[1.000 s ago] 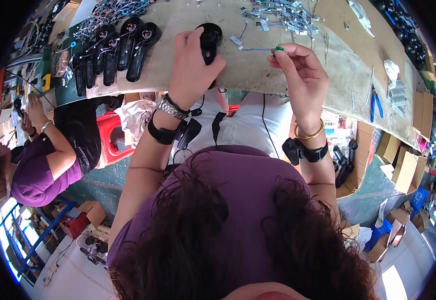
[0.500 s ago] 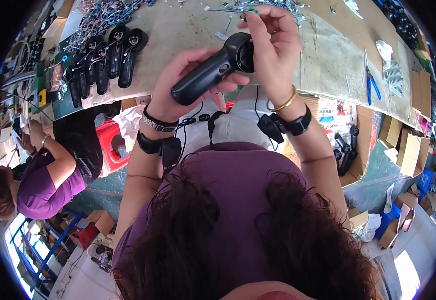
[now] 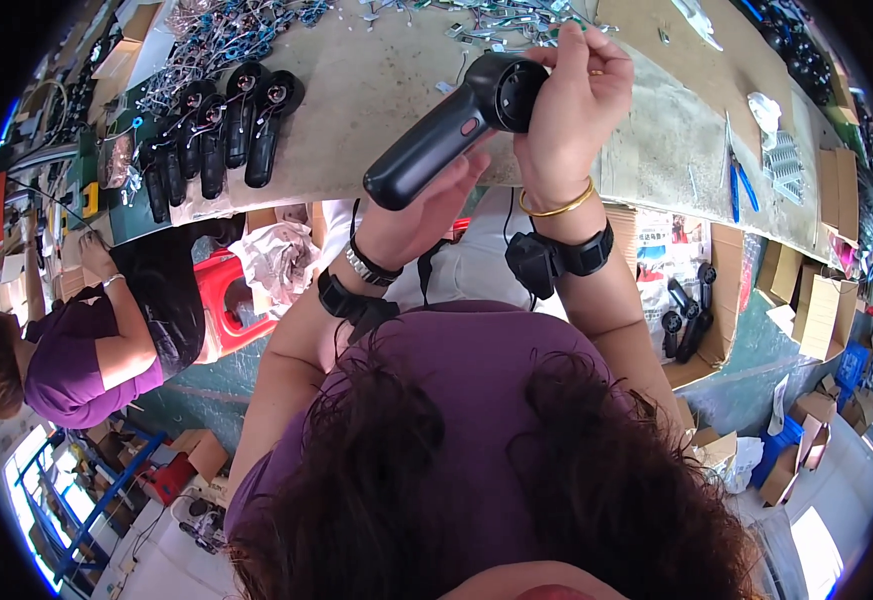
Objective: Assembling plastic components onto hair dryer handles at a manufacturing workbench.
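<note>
The person holds a black handheld device housing [image 3: 451, 125] up above the surface [image 3: 356, 110], between both hands. The left hand [image 3: 426, 215] is under its long handle, palm cupped against it and fingers wrapped up around the underside, so the handle slants down and to the left of that hand. The right hand [image 3: 571, 100] is clasped round the round head end of the housing, its fingers curled over the top and its thumb side against the open circular face; a gold bangle [image 3: 556, 205] and a black wrist strap [image 3: 581, 252] sit just below that hand. A metal watch [image 3: 368, 268] and another black strap [image 3: 341, 300] ring the left wrist.

Beyond the left hand, well to its left on the surface, lies a row of matching black housings [image 3: 221, 135] side by side, with a tangle of small wired parts [image 3: 236, 25] past them. Beyond the right hand, a scatter of small metal pieces [image 3: 496, 15] lies on the surface. Far off to the right of the right hand rest blue-handled pliers [image 3: 738, 185]. Down to the left of the left hand, another person in a purple top [image 3: 76, 360] sits beside a red stool [image 3: 231, 300].
</note>
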`<state>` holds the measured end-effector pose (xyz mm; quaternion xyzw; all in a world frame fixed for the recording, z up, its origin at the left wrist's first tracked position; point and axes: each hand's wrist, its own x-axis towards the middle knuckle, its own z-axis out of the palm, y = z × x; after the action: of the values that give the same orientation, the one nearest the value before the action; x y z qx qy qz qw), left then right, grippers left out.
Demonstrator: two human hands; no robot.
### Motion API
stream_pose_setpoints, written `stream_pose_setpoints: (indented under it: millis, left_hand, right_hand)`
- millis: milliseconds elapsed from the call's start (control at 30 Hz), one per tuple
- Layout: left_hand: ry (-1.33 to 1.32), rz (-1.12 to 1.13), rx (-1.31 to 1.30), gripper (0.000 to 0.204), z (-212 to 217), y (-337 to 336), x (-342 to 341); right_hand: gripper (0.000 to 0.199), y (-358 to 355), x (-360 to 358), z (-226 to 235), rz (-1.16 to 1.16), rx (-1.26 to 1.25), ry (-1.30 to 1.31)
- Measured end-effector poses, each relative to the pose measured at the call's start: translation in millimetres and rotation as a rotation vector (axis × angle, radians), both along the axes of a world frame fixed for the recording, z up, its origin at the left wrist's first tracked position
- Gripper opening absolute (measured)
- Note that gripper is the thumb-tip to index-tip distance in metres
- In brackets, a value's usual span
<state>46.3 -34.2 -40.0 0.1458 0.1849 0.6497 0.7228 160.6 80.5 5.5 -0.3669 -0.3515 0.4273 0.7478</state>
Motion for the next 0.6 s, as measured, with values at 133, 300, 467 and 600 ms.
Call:
stream_pose_setpoints:
  millis: [133,300,467,600]
  left_hand:
    - [0.411,0.206,0.09,0.031,2.9,3.5,14.0]
    - [0.386,0.379,0.017,0.025,32.2,24.5,-2.4]
    - [0.292,0.308,0.011,0.023,41.0,24.6,-37.7]
    - [0.282,0.35,0.005,0.023,42.5,18.5,-46.1]
  right_hand:
    - [0.02,-1.4,-13.6,-14.0,0.018,-0.037,0.026]
    - [0.014,-10.5,-22.8,-9.6,-0.01,0.202,-0.22]
    - [0.023,-33.8,9.1,11.5,0.168,0.334,-0.355]
    - [0.028,-41.8,21.4,15.5,0.088,0.633,-0.798]
